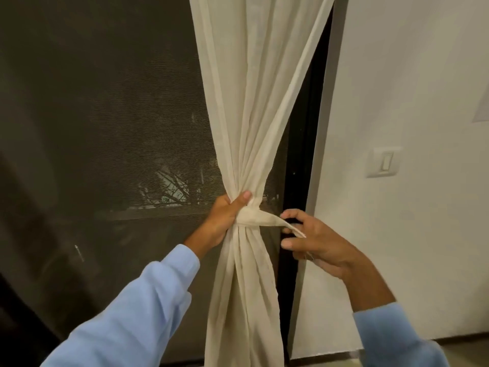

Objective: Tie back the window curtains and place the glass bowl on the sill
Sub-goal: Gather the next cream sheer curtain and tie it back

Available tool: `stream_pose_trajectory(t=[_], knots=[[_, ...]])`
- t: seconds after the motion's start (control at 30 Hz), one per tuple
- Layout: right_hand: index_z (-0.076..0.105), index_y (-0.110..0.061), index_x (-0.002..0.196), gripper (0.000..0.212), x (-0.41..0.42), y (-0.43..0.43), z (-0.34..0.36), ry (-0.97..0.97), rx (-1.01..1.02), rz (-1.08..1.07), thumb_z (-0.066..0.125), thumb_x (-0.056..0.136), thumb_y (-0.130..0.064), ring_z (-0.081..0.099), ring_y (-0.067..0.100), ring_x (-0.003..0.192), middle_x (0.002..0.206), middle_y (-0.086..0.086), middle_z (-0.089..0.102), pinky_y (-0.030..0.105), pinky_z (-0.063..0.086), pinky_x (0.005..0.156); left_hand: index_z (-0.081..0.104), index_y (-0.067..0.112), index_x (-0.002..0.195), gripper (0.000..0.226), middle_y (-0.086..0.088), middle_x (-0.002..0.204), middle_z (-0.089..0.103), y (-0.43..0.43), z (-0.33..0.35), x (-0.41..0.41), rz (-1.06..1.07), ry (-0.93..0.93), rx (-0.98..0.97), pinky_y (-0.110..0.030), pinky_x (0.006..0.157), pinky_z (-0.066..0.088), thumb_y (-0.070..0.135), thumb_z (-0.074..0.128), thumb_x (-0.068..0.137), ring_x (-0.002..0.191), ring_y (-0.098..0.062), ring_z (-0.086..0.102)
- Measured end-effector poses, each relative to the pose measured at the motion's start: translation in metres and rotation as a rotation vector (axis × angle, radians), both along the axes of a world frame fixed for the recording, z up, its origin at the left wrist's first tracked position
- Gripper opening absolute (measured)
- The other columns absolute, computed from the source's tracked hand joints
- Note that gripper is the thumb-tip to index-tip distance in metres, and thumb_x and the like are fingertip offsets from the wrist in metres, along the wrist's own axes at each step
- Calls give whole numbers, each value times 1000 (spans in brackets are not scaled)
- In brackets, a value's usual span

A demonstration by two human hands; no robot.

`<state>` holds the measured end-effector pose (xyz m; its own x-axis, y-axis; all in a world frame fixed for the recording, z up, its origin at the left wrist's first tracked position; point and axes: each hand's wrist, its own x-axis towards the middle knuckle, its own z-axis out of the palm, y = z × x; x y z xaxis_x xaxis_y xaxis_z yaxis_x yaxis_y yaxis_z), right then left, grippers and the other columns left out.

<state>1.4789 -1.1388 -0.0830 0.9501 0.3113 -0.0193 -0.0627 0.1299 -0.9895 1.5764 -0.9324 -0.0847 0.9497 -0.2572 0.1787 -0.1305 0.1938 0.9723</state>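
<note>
Curtain: a sheer cream curtain (251, 115) hangs at the right side of the window. It is gathered into a narrow waist about two thirds of the way down the view, then fans out again above and below.

Tie strip: a cream tie strip (250, 217) is wrapped round the waist of the curtain. Its loose end runs out to the right as a flat, tapering tail. Whether it is knotted cannot be told, since the back of the bundle is hidden.

Left hand: the left hand (225, 218) grips the gathered curtain from the left, just at the wrap. The thumb lies across the front of the folds above the strip, and the other fingers curl round behind, out of sight.

Right hand: the right hand (315, 245) is just to the right of the bundle, apart from the curtain itself. It pinches the tail of the tie strip between the thumb and curled fingers (288, 245), and the tail is drawn fairly taut.

Sleeves: a light blue left sleeve (127, 313) and right sleeve (391, 337) come up from the bottom corners of the view.

Window: a dark mesh screen (105, 128) fills the left side behind the curtain, with faint lit shapes showing through it low down. A black window frame (304, 154) stands just right of the curtain.

Wall: a white wall (423, 62) is to the right of the frame. It carries a white light switch (385, 162), well apart from the right hand.
</note>
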Motion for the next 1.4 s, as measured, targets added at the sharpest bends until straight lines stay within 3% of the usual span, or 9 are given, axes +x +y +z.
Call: stream_pose_trajectory(t=[0.07,0.17,0.5,0.63,0.8,0.9,1.03,1.2,1.4], knots=[[69,-18,103,32,1,2,12,-161,-381,-143,84,75,-14,59,14,76,88,3,64,23,51,58,66,10,105,44,-10,99,73,-1,1,-2,11,-3,-6,-29,80,55,41,67,73,91,-21,69],[74,-15,95,10,5,0,26,-195,-393,-260,72,87,-21,66,14,72,86,9,72,26,59,65,67,12,103,43,-8,100,73,0,1,-3,17,-8,3,-27,78,54,43,66,73,93,-20,69],[73,-12,96,12,70,5,3,-402,-679,-419,63,95,-19,65,18,87,95,5,71,33,53,81,60,11,123,45,-6,122,65,2,6,-17,-242,-4,49,-31,104,43,39,50,89,117,-17,59],[58,-28,68,33,81,24,-5,-387,-785,-333,54,97,-13,61,18,76,75,-2,62,34,49,73,61,14,121,45,-2,121,66,3,6,-20,-252,-12,107,-28,104,42,42,48,89,117,-15,58],[62,-28,88,11,79,51,-21,-432,-679,-569,60,93,-18,63,10,81,86,-9,66,28,51,71,55,28,119,29,12,119,62,4,10,-23,-161,-118,261,-20,103,39,39,43,96,112,3,56],[61,-20,108,19,60,66,-38,-496,-302,-823,67,91,-15,68,6,84,91,-14,69,23,55,73,49,36,118,21,21,118,57,7,9,-23,-164,-212,345,-8,96,37,33,42,99,107,17,52],[47,-18,128,35,36,86,-56,-384,0,-585,56,96,-27,69,4,91,108,1,69,16,53,73,45,32,132,43,17,132,51,21,13,-19,-251,-481,573,-17,105,36,31,60,92,124,5,46],[34,-38,134,81,45,81,-72,-405,-154,-475,83,70,-44,65,2,106,127,-3,59,20,53,83,51,27,127,68,14,124,57,43,28,-13,-260,-559,761,-22,95,48,31,84,68,113,1,55],[36,-37,139,92,49,89,-71,-443,-253,-514,85,63,-50,55,-3,119,134,-15,53,21,48,95,69,26,93,34,22,62,58,59,33,-14,-184,-531,874,-15,54,40,22,87,65,57,6,51]])
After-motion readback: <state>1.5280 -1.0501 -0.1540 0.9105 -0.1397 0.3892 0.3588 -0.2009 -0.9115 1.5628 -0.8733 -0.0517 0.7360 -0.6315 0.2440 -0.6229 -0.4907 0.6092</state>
